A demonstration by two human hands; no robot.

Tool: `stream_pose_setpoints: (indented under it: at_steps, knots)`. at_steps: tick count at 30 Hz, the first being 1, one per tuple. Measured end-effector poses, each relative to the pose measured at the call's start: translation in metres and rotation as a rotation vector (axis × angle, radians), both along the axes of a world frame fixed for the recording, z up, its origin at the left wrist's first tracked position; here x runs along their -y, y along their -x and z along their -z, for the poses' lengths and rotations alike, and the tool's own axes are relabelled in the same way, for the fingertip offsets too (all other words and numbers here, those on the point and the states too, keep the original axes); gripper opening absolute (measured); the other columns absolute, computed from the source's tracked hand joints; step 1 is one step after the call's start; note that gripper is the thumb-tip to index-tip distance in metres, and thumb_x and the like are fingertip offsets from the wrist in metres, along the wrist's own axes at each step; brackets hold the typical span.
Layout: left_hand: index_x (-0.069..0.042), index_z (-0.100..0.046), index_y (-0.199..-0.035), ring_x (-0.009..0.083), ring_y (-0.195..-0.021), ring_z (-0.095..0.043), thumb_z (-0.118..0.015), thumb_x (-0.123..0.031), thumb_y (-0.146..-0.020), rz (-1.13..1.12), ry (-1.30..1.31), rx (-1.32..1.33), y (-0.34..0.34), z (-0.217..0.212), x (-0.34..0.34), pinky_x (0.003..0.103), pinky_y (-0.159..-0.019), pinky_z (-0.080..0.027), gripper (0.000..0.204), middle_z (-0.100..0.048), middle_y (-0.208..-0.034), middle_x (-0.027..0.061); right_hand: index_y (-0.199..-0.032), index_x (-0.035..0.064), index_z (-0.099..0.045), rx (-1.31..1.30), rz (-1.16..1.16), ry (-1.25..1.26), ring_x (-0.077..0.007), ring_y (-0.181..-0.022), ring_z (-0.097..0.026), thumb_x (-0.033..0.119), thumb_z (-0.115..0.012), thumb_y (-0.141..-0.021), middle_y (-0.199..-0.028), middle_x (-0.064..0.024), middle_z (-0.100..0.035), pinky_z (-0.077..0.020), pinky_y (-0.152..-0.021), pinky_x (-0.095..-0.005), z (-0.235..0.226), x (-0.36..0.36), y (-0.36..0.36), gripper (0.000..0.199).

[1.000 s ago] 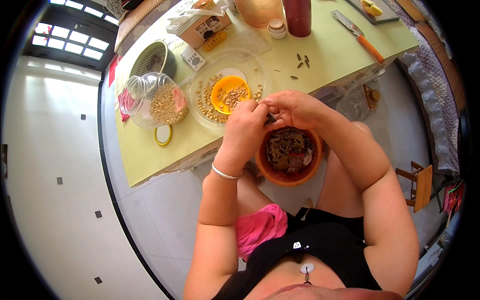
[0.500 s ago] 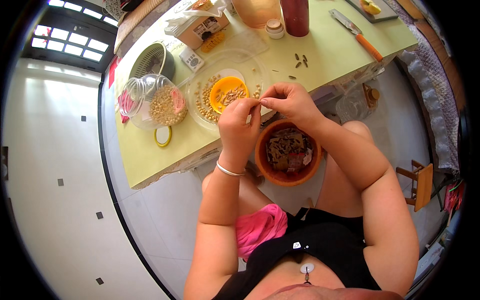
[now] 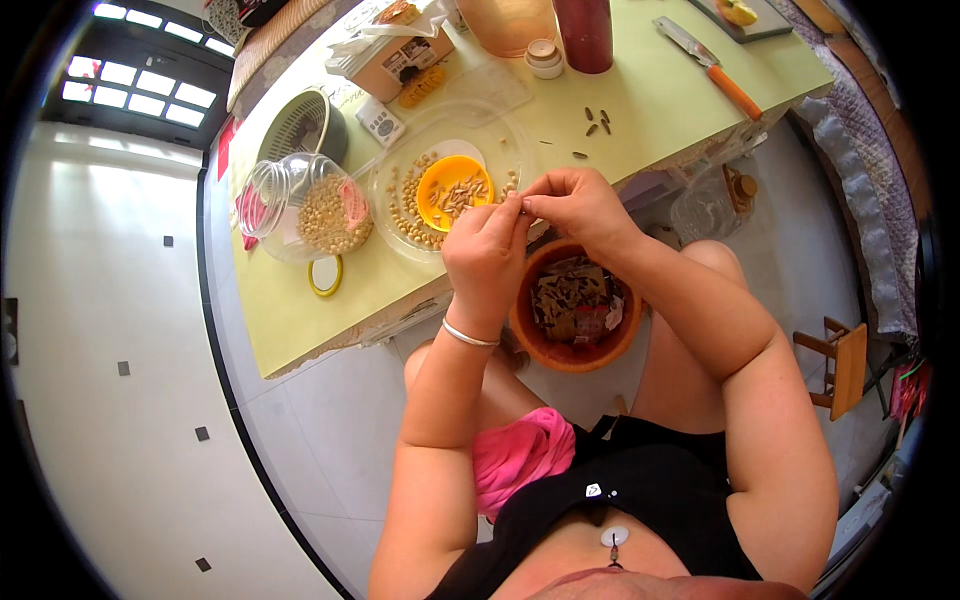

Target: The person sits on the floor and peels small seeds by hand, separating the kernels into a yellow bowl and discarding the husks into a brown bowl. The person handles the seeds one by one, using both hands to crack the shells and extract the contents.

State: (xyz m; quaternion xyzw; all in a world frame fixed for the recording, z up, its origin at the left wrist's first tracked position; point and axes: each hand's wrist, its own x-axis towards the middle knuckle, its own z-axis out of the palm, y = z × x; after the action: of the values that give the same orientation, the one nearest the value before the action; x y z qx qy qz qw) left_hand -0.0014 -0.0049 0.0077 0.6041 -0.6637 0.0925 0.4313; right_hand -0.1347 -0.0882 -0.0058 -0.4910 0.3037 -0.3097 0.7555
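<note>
Pinched item: held, if anything is, where the two sets of fingertips meet; too small to be made out.
Fingers: on the left hand [image 3: 482, 250] and the right hand [image 3: 580, 205], thumb and forefinger are pressed together in a pinch, tip against tip; fine control seems to be wanted from both sides.
Pale kernels [image 3: 455, 195]: gathered in the yellow bowl [image 3: 470, 168], just left of the fingertips, probably so that only a short reach is needed.
Transparent plate [image 3: 505, 125]: set under the bowl, to the left of and beyond the fingers; round beans [image 3: 411, 203] are scattered on it, perhaps kept from rolling by its rim.
Orange bin [image 3: 575, 357]: stood nearer the body than the fingers, between the legs, with dark scraps [image 3: 570, 295] inside; it appears to be placed where falling bits can be caught.
Dark seeds [image 3: 591, 129]: left loose on the table [image 3: 650, 120], beyond and right of the fingertips, seemingly within easy reach.
Jar [image 3: 330, 215]: part-filled with beans, well left of the fingers; a yellow-rimmed disc [image 3: 325, 275] is laid beside it.
Orange-handled knife [image 3: 735, 93]: laid far right of the fingers, apparently out of the way.
</note>
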Motion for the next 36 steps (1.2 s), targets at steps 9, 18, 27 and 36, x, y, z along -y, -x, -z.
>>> stream_pose_setpoints:
  at_steps: [9, 18, 27, 36]
  knots:
    - [-0.002, -0.074, -0.094, 0.0279, -0.066, -0.066, -0.076, -0.002, -0.078, -0.009, -0.047, -0.122, 0.007, 0.001, -0.003, 0.035, -0.061, -0.053, 0.016, -0.069, -0.077, 0.0144, -0.085, -0.0034, -0.068, -0.048, 0.038, 0.250, -0.0064, -0.071, -0.057, 0.008, -0.066, -0.083, -0.077, -0.0019, -0.066, -0.0478, -0.065, -0.0225, 0.007, -0.001, -0.003, 0.011]
    - [-0.002, -0.074, -0.097, 0.0273, -0.068, -0.068, -0.077, -0.002, -0.077, -0.029, -0.086, -0.035, 0.002, 0.001, -0.006, 0.034, -0.063, -0.054, 0.020, -0.070, -0.080, 0.0150, -0.085, -0.0031, -0.067, -0.015, 0.016, 0.199, -0.0066, -0.070, -0.057, 0.007, -0.066, -0.082, -0.076, -0.0012, -0.064, -0.0480, -0.062, -0.0230, 0.004, -0.002, -0.005, 0.011]
    - [0.000, -0.074, -0.098, 0.0236, -0.069, -0.068, -0.074, 0.001, -0.079, -0.014, -0.068, -0.200, 0.004, -0.001, -0.007, 0.032, -0.064, -0.055, 0.019, -0.071, -0.081, 0.0142, -0.082, 0.0006, -0.066, 0.004, 0.000, 0.166, -0.0044, -0.062, -0.052, 0.007, -0.066, -0.082, -0.071, 0.0013, -0.060, -0.0424, -0.054, -0.0213, 0.007, 0.000, -0.007, 0.007]
    - [0.004, -0.069, -0.103, 0.0172, -0.075, -0.071, -0.072, 0.007, -0.082, 0.240, -0.304, -1.279, -0.007, -0.006, -0.007, 0.027, -0.069, -0.060, 0.021, -0.072, -0.086, 0.0125, -0.086, 0.0013, -0.069, 0.055, -0.132, 0.010, -0.0027, -0.063, -0.050, 0.009, -0.068, -0.085, -0.072, 0.0030, -0.061, -0.0386, -0.054, -0.0192, -0.007, 0.010, 0.008, 0.008]
